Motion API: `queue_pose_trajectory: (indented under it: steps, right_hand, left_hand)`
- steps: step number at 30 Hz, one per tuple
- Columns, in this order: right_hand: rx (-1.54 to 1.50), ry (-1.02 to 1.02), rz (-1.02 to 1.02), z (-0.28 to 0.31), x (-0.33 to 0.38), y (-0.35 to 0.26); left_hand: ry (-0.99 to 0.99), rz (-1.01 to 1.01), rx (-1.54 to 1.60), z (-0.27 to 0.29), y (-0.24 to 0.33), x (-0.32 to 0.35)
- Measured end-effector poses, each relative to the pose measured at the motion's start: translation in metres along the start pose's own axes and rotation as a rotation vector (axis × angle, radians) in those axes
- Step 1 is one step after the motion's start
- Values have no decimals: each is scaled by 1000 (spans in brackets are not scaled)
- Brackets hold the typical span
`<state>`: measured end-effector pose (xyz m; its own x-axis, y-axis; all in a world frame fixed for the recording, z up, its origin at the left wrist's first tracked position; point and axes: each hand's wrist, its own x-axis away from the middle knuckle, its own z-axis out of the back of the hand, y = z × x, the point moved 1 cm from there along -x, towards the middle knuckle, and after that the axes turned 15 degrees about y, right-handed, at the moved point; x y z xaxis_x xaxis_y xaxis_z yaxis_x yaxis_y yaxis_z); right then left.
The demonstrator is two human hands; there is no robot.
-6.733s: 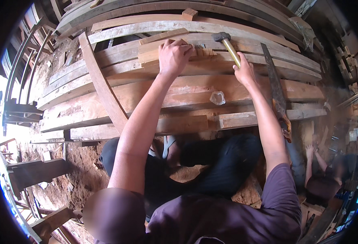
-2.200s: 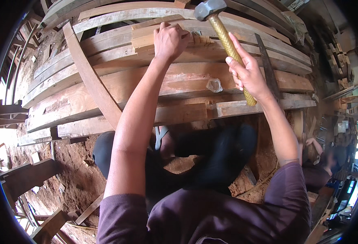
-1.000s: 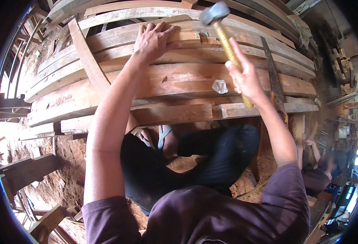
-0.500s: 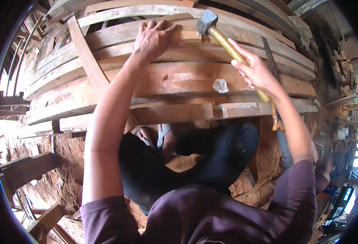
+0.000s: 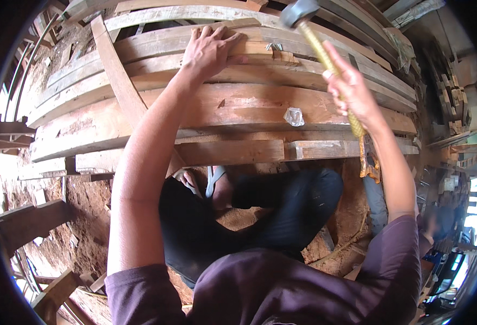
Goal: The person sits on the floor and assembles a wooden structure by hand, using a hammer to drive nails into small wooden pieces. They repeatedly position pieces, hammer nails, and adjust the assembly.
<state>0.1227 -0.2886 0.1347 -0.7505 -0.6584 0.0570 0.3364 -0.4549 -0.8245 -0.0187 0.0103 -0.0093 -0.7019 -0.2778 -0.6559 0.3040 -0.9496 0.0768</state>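
My right hand point(image 5: 352, 89) is wrapped round the yellow handle of a hammer point(image 5: 299, 13), whose grey head is raised above the planks and blurred. Spread fingers of my left hand point(image 5: 210, 51) lie across narrow wood pieces on the plank stack, the thumb along their near side. Just right of that hand is a short, light wooden block point(image 5: 259, 50). Several small metal nails point(image 5: 274, 47) show at the block's right part; how deep they sit I cannot tell.
A small clear plastic bag point(image 5: 294, 116) lies on a broad plank point(image 5: 238, 103). Beside my right forearm is a handsaw with an orange handle point(image 5: 368, 162). A loose board point(image 5: 116, 70) slants across the planks at left. Another person point(image 5: 436, 222) is at the right edge.
The hammer and my right hand have moved up and to the right, away from the block, uncovering the nails. My left hand stays nearly in place.
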Motion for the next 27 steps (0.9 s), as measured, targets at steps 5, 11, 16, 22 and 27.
queue_pose_trajectory:
  steps: [5,11,16,22,27]
  right_hand:
    - [-168,126,216,7,-3,-17]
    - [86,-117,-106,-6,-7,-3]
    - [-158,11,170,19,-4,-44]
    - [207,-108,-194,-17,-15,-7]
    - [-3,-32,-11,17,-13,-16]
  left_hand:
    - [96,-36,13,-6,-2,2]
    - [35,-30,-16,-3,-5,-2]
    - [70,-34,-23,-7,-3,1]
    - [64,-48,-56,-10,-5,2]
    - [69,-36,-15,-10,-4,-1]
